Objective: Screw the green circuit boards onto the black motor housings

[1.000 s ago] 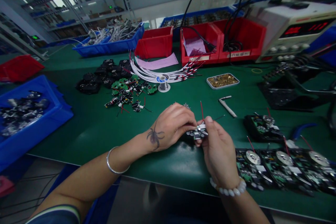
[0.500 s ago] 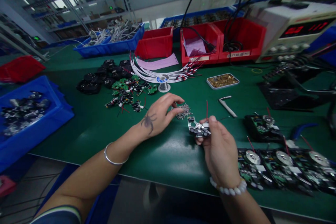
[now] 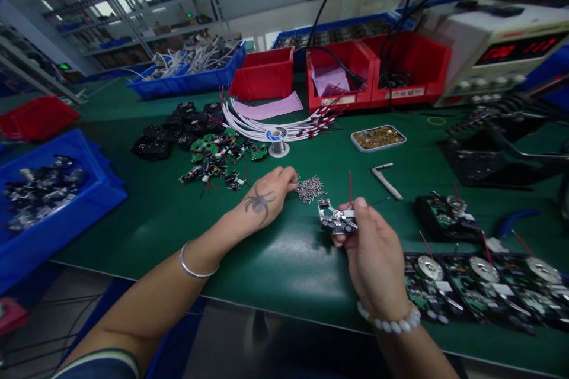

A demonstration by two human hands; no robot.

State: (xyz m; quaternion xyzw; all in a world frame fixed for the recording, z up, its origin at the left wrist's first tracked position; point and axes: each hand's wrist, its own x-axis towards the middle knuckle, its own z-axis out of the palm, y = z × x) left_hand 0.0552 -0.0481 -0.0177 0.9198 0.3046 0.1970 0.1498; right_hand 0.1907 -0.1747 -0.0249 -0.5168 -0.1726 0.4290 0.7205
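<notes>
My right hand (image 3: pixel 376 249) grips a small circuit board (image 3: pixel 336 219) by its right edge, thumb on top. A red wire stands up from the board and a dark one runs off to the right. My left hand (image 3: pixel 269 195) is closed, fingers curled together, at the left edge of a heap of small metal pins (image 3: pixel 310 189). Whatever its fingertips may hold is hidden. Behind it stands a spool of solder wire (image 3: pixel 278 143). Loose green circuit boards (image 3: pixel 213 151) lie in a pile to its left.
Board assemblies in black housings (image 3: pixel 471 290) line the right front. Farther back are an angled metal tool (image 3: pixel 386 182), a tray of brass parts (image 3: pixel 379 138), white cables (image 3: pixel 253 124) and red bins (image 3: pixel 344 74). A blue bin (image 3: pixel 102 189) stands left; a power supply (image 3: pixel 493 59) stands back right.
My left hand's fingers have gone from spread over the pins to curled together, and the hand has drawn slightly left, uncovering the heap. My right hand holds the circuit board almost unmoved.
</notes>
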